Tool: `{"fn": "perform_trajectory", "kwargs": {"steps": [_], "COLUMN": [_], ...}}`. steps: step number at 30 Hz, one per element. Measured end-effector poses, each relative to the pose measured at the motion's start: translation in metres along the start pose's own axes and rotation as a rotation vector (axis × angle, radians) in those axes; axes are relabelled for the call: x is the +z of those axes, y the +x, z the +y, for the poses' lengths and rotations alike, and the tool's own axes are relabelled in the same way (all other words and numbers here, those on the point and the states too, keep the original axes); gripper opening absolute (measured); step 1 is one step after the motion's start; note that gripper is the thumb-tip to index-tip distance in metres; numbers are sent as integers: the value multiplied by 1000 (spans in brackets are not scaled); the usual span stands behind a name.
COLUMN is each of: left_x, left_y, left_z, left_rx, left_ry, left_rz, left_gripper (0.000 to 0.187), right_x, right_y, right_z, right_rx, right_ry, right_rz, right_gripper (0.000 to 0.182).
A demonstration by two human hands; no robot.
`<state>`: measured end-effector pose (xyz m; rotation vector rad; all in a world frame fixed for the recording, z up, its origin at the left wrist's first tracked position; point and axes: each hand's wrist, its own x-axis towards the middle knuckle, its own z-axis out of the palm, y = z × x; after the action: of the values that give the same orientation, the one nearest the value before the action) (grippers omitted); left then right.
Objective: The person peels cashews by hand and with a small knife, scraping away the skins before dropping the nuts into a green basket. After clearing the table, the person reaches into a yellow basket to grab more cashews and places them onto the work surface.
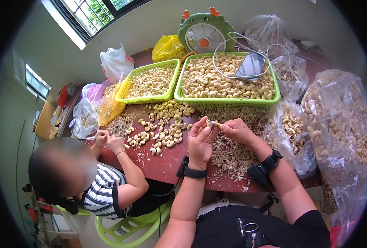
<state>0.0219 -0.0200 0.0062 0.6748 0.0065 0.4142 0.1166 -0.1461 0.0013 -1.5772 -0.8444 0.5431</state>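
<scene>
My left hand (201,142) is raised over the table, its fingertips pinching a pale cashew (209,123). Close beside it, my right hand (238,131) is closed on a small tool (217,124) with a brownish handle, its tip at the nut. The tool's exact kind is too small to tell. Beneath both hands lies a heap of flaky cashew skins (229,155). Loose cashews (167,132) are spread on the red table to the left of my left hand.
Two green baskets, a larger one (229,101) and a smaller one (144,100), hold cashews. A phone (251,66) lies on the larger basket's nuts, near a green fan (206,31). Plastic bags (336,111) crowd the right side. At left, another person (105,186) works with both hands.
</scene>
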Motion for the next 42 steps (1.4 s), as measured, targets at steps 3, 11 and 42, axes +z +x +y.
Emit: {"fn": "perform_trajectory", "kwargs": {"steps": [3,11,42], "left_x": [5,2,1], "left_y": [0,1,0], "left_z": [1,2,-4], "left_rx": [-3,-33,18], "left_ry": [-4,-24,5], "left_rz": [30,96,89], "left_gripper": [26,26,27], "right_x": [0,2,1], "right_y": [-2,-2,-1], "right_z": [-5,-6,3], "right_rx": [-13,16,12], "right_ry": [-8,-45,-14], "right_rz": [11,-1,-8], "right_gripper": [41,41,40]}}
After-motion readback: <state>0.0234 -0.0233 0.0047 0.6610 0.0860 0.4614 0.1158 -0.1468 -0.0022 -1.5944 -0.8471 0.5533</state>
